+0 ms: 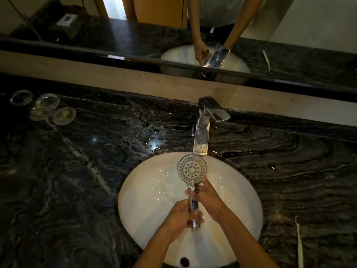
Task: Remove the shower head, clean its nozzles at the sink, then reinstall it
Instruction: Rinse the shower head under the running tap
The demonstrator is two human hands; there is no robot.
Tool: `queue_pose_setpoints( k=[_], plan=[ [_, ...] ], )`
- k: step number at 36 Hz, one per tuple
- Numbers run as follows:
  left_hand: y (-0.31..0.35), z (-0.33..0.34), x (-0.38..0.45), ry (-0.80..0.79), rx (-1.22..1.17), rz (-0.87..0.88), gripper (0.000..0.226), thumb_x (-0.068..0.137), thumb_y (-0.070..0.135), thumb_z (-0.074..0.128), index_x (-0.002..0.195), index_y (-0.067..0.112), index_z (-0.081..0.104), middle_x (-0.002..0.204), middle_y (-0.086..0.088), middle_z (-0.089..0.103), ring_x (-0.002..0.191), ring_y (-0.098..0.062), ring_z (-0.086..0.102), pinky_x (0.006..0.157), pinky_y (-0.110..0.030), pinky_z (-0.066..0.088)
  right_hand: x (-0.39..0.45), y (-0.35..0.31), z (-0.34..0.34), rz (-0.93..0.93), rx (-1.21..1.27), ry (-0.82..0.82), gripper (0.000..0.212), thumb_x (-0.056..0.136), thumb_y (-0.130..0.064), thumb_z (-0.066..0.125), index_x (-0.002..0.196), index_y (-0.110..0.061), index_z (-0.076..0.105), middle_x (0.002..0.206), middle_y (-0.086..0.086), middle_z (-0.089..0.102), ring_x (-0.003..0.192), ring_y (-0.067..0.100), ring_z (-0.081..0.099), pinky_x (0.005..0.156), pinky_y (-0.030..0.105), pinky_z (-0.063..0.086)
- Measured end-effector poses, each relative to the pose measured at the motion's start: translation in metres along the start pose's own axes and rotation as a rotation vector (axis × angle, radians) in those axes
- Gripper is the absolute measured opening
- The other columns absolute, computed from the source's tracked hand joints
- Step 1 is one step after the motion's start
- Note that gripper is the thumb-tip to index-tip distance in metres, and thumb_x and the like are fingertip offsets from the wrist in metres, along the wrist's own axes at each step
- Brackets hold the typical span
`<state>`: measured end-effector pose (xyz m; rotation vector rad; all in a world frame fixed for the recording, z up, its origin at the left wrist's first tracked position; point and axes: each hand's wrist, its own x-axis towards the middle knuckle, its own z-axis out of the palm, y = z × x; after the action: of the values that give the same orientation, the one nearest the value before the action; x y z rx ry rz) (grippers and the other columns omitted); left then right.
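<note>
A chrome shower head (pixel 192 168) is held over the white oval sink (pixel 146 200), its round nozzle face turned up toward me under the chrome faucet (pixel 202 136). Water runs down from the face along the handle. My left hand (pixel 181 215) grips the lower part of the handle. My right hand (pixel 206 194) grips the handle higher up, just below the head.
The sink is set in a dark marbled counter (pixel 77 171) with a wet patch left of the faucet. Three clear glass dishes (pixel 46 107) sit at the back left. A thin white brush (pixel 299 246) lies at the right. A mirror (pixel 173 26) runs along the back.
</note>
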<state>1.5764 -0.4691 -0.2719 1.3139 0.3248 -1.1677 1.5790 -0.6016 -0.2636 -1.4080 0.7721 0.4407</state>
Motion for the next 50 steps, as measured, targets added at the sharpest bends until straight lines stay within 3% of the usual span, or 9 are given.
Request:
queue_pose_setpoints(
  k=[4, 8, 13, 21, 24, 32, 38, 45, 50],
  plan=[
    [-0.001, 0.000, -0.004, -0.016, -0.013, -0.020, 0.008, 0.095, -0.003, 0.056, 0.101, -0.001, 0.062, 0.087, -0.016, 0.071, 0.085, -0.030, 0.073, 0.088, -0.047, 0.059, -0.004, -0.003, -0.001, 0.017, -0.030, -0.012, 0.058, 0.089, 0.009, 0.059, 0.127, -0.032, 0.046, 0.111, 0.007, 0.071, 0.102, 0.016, 0.070, 0.082, 0.031, 0.060],
    [-0.002, 0.003, -0.007, -0.033, -0.037, -0.034, 0.012, 0.095, -0.004, 0.056, 0.098, 0.003, 0.064, 0.084, -0.015, 0.071, 0.084, -0.030, 0.072, 0.087, -0.047, 0.059, -0.007, -0.004, -0.001, 0.042, -0.054, -0.016, 0.060, 0.089, 0.010, 0.057, 0.130, -0.031, 0.044, 0.111, 0.008, 0.071, 0.102, 0.018, 0.069, 0.085, 0.036, 0.060],
    [-0.003, 0.006, -0.010, -0.054, -0.054, -0.058, 0.010, 0.095, -0.002, 0.058, 0.102, 0.002, 0.064, 0.083, -0.015, 0.071, 0.083, -0.031, 0.071, 0.086, -0.046, 0.059, -0.013, -0.008, -0.004, 0.088, -0.028, -0.016, 0.059, 0.087, 0.014, 0.050, 0.132, -0.024, 0.046, 0.114, 0.009, 0.069, 0.096, 0.016, 0.069, 0.070, 0.027, 0.056],
    [0.003, 0.010, -0.009, -0.013, 0.033, -0.009, 0.021, 0.094, 0.000, 0.059, 0.115, -0.002, 0.064, 0.086, -0.015, 0.072, 0.083, -0.028, 0.072, 0.084, -0.043, 0.061, -0.010, -0.008, -0.009, 0.104, 0.061, 0.019, 0.059, 0.088, 0.014, 0.052, 0.138, -0.017, 0.046, 0.114, 0.010, 0.069, 0.104, 0.023, 0.069, 0.084, 0.041, 0.058],
    [0.003, 0.010, -0.007, 0.025, 0.071, 0.011, 0.021, 0.094, -0.001, 0.058, 0.114, 0.001, 0.064, 0.087, -0.014, 0.073, 0.083, -0.027, 0.073, 0.086, -0.043, 0.060, -0.009, -0.012, -0.008, 0.084, 0.041, 0.011, 0.057, 0.088, 0.012, 0.052, 0.136, -0.019, 0.046, 0.111, 0.013, 0.071, 0.102, 0.023, 0.069, 0.081, 0.039, 0.058],
    [0.006, 0.004, -0.002, 0.143, 0.134, 0.027, 0.021, 0.089, 0.003, 0.065, 0.110, 0.006, 0.067, 0.092, -0.015, 0.075, 0.088, -0.030, 0.076, 0.083, -0.043, 0.062, -0.004, -0.015, -0.005, 0.062, 0.100, -0.019, 0.046, 0.087, 0.010, 0.060, 0.123, -0.018, 0.056, 0.105, 0.012, 0.076, 0.103, 0.027, 0.071, 0.097, 0.051, 0.055],
    [0.012, 0.000, 0.003, 0.132, 0.096, 0.045, 0.020, 0.090, -0.002, 0.064, 0.109, 0.004, 0.066, 0.091, -0.013, 0.076, 0.085, -0.026, 0.076, 0.083, -0.044, 0.060, 0.003, -0.020, -0.004, 0.051, 0.141, 0.009, 0.041, 0.080, 0.007, 0.073, 0.113, -0.017, 0.064, 0.109, 0.012, 0.076, 0.106, 0.029, 0.071, 0.093, 0.049, 0.058],
    [0.017, -0.002, 0.012, 0.109, 0.073, 0.045, 0.017, 0.091, -0.004, 0.062, 0.102, 0.008, 0.067, 0.090, -0.011, 0.076, 0.088, -0.025, 0.075, 0.087, -0.048, 0.058, 0.007, -0.024, -0.014, 0.011, 0.080, 0.047, 0.040, 0.078, 0.012, 0.071, 0.111, -0.009, 0.066, 0.101, 0.010, 0.077, 0.098, 0.029, 0.073, 0.091, 0.044, 0.059],
    [0.017, -0.006, 0.015, 0.116, 0.090, 0.048, 0.019, 0.091, -0.004, 0.062, 0.108, 0.002, 0.065, 0.091, -0.012, 0.076, 0.085, -0.023, 0.074, 0.074, -0.039, 0.050, 0.007, -0.024, -0.018, -0.038, 0.015, 0.099, 0.041, 0.078, 0.008, 0.070, 0.112, -0.014, 0.067, 0.102, 0.007, 0.076, 0.099, 0.025, 0.071, 0.092, 0.041, 0.058]
  ],
)
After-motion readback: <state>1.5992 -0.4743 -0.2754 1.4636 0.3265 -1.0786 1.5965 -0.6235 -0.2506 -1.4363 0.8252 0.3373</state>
